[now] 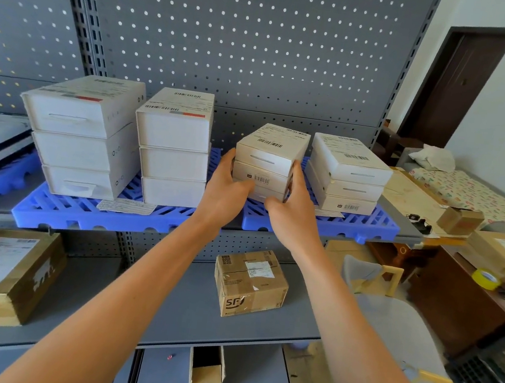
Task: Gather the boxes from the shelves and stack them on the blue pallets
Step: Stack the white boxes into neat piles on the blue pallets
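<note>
The small white box stack (269, 161) sits on the right-hand blue pallet (367, 226) on the upper shelf, between the taller white stack (174, 146) to its left and a like-sized stack (346, 177) close on its right. It seems to be three boxes high, though the lowest one is mostly hidden behind the hands. Each box runs with its long axis away from the person, short end facing out.

Both hands bracket the stack from the front. The left hand (229, 188) lies against the left face, thumb up along the near left edge at the level of the top two boxes, fingers bent round toward the lower box. The right hand (294, 206) presses the right front corner, thumb up beside the top box, fingertips curled in under the front of the lowest box — a two-sided clamp, as far as can be seen. Whether the stack rests on the pallet or is lifted clear of it I cannot tell.

The relation that matters is the narrow gap on the right: the neighbouring stack stands just beside the right hand's knuckles, so any squaring-up likely has to be a straight push or pull along the boxes' long axis — not sideways.

Still on the lower shelf, a brown carton (251, 283) and a flat brown box (2, 272) wait ungathered.
</note>
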Demonstrator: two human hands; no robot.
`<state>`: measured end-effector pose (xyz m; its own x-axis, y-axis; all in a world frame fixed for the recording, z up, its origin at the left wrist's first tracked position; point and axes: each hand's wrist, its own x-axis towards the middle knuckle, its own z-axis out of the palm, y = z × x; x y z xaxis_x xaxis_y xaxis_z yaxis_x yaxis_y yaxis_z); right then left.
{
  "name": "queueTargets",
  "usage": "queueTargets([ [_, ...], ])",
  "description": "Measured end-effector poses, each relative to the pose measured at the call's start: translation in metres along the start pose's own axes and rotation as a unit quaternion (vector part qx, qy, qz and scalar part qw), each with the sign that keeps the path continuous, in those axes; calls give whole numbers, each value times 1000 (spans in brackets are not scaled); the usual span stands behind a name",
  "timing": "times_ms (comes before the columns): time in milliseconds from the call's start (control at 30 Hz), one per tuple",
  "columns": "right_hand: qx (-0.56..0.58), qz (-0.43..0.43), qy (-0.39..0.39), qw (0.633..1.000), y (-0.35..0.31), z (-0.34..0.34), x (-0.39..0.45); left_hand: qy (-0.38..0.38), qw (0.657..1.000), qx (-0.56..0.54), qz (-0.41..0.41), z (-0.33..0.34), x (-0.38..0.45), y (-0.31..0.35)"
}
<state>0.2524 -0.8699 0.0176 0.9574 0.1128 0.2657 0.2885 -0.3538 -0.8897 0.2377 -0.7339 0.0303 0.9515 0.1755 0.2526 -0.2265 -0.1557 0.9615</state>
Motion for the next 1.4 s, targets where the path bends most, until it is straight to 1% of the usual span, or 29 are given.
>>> queueTargets([
  [233, 26, -11, -28, 999, -12, -24, 12, 15, 1000, 0, 9, 4, -4, 13],
  [367, 28, -29, -43, 998, -17, -41, 13, 8, 1000, 5, 19, 11, -9, 16],
  [633, 32, -25, -59, 997, -8, -63, 9, -7, 999, 24, 24, 29, -12, 11],
  [933, 30, -31, -58, 997, 15, -59, 8, 4, 998, 56, 12, 41, -17, -7],
  [1133, 19, -11, -59, 998, 21, -51, 10, 11, 997, 73, 13, 44, -17, -9],
  [1267, 6, -36, -45, 998, 18, -52, 7, 15, 996, 88, 18, 46, -17, -9],
  [1400, 9, -51, -50, 997, 15, -54, 1, 20, 995, 91, 30, 49, -18, -9],
])
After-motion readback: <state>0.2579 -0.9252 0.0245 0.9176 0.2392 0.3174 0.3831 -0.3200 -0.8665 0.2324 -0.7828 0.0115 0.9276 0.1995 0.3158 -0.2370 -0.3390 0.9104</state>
